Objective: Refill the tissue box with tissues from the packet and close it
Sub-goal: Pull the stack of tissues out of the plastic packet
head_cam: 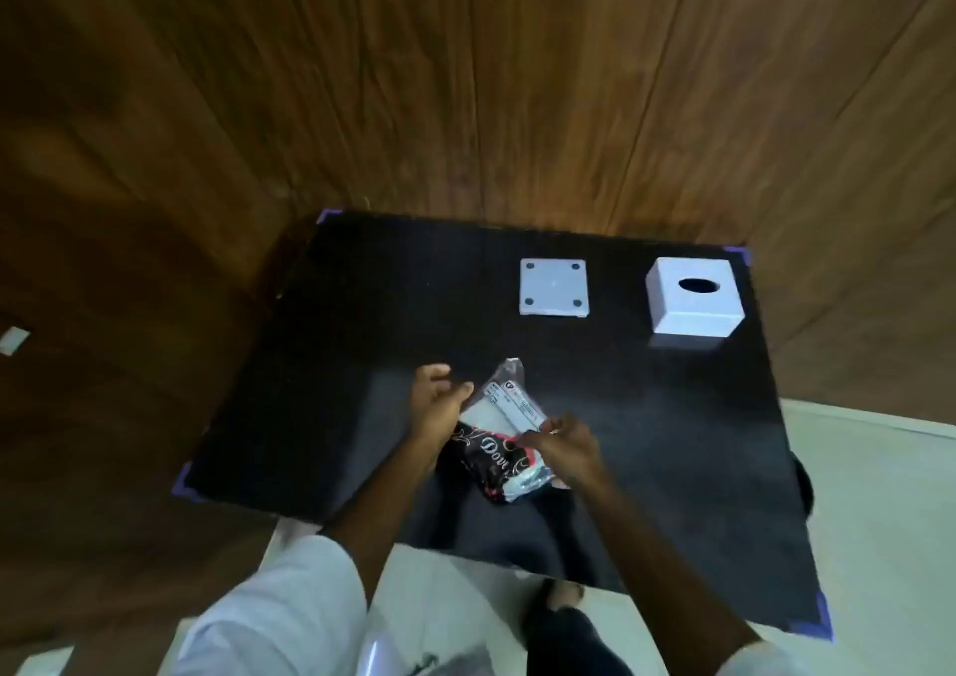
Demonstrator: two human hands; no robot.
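A plastic tissue packet [504, 429], black and red with a white label panel and a clear crumpled end, lies near the front middle of the black table [362, 344]. My left hand [439, 406] grips its left edge. My right hand [564, 450] pinches its right edge. The white tissue box shell [693, 302] with a dark oval slot on top stands at the back right. Its flat white base panel [553, 287], with a dark pad in each corner, lies apart to the left of the shell.
The table has purple corner guards [822, 618] and stands against a wooden panelled wall [465, 80]. A pale floor [879, 494] shows to the right and below, with my feet under the table's front edge.
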